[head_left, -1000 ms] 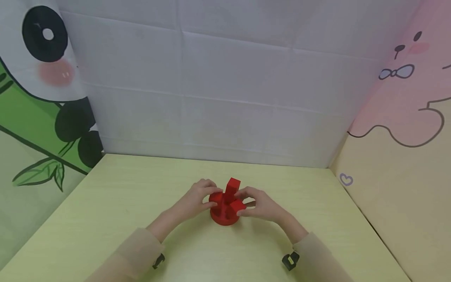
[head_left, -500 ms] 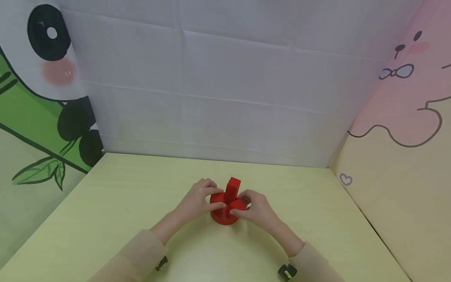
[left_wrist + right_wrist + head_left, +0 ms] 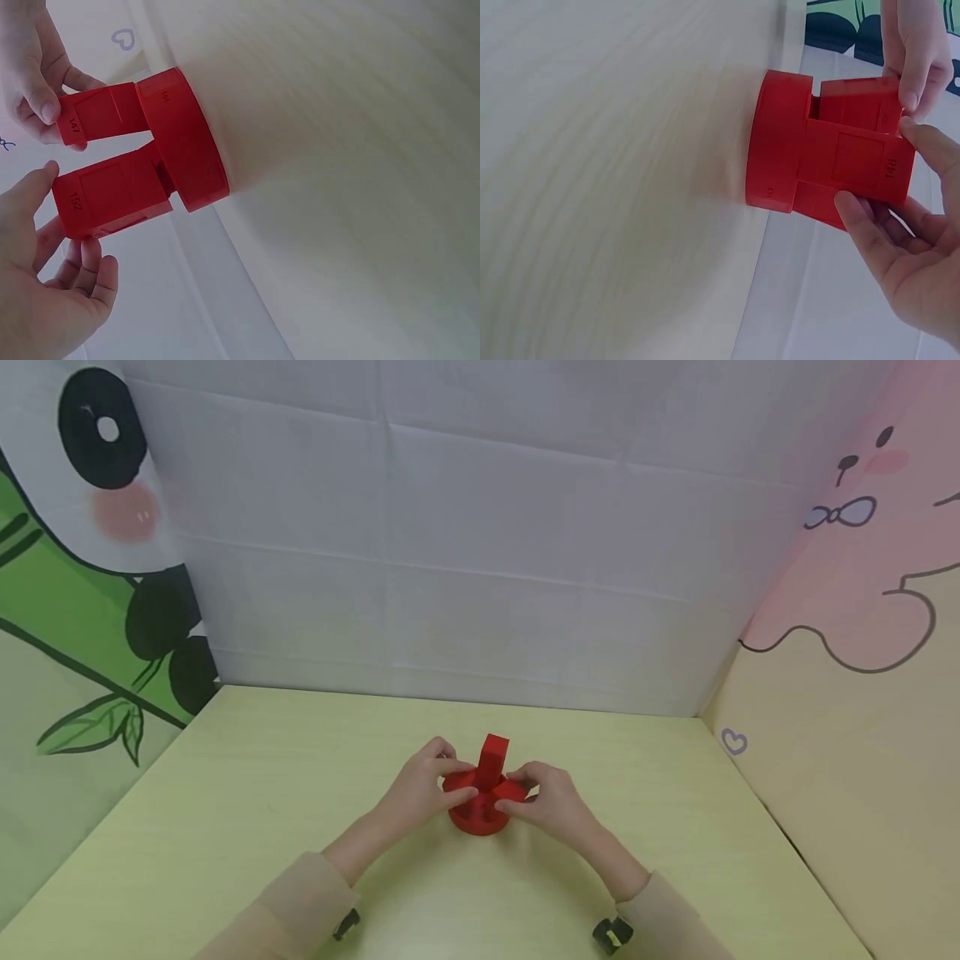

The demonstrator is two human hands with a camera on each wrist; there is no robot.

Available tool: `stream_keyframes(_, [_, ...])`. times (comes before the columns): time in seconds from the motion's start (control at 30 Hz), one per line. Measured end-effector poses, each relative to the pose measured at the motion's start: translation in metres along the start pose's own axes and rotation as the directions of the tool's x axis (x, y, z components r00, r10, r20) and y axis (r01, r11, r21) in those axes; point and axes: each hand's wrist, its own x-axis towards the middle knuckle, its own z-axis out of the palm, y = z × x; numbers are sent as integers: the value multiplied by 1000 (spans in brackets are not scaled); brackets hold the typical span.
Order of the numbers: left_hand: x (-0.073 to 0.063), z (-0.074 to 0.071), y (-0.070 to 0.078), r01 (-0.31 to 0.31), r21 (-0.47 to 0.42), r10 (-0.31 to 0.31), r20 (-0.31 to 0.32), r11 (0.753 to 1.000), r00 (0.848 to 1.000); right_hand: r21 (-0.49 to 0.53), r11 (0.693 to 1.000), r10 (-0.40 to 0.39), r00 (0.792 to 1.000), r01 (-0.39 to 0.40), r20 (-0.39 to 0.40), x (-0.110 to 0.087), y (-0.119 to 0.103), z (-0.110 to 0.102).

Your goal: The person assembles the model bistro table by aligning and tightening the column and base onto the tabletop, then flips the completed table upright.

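On the table stands a round red base (image 3: 480, 827) with several red rectangular blocks rising from it. My left hand (image 3: 417, 787) grips the left block (image 3: 459, 780) between thumb and fingers near its top; in the left wrist view this block (image 3: 112, 193) bears the number 152. The right-hand block (image 3: 511, 791) is pinched by my right hand (image 3: 553, 803); the right wrist view shows 148 on this block (image 3: 857, 161). Both held blocks lean outward, their lower ends at the base. Between the hands, a taller-looking third block (image 3: 492, 762) stands untouched at the back.
The pale yellow table (image 3: 247, 793) spreads around the base. A white cloth wall (image 3: 480, 568) rises behind it, and printed side panels (image 3: 862, 735) flank it. Dark wrist devices (image 3: 612, 935) sit at both sleeves.
My right thumb has moved left across the near side of the right block, and that hand has turned slightly. The two held blocks have shifted a little; my left hand has barely moved.
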Motion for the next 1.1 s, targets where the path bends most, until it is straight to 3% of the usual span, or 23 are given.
stream_keyframes(0.3, [1,-10,-13,-6,-31,9,86,999,996,65,998,-16,1000,15,9,6,14,-5])
stream_keyframes(0.53, [5,-16,-24,-119,-27,122,171,993,978,86,996,-16,1000,14,19,7,16,-7])
stream_keyframes(0.77, [12,-15,-30,-218,-11,217,170,976,961,73,997,9,1000,-11,24,8,16,-5])
stream_keyframes(0.97, [14,-13,-31,-202,-12,201,163,979,966,76,997,21,1000,-23,20,8,16,-4])
stream_keyframes(1.1, [13,-11,-30,-111,1,110,81,994,991,73,997,18,999,-20,28,9,15,-4])
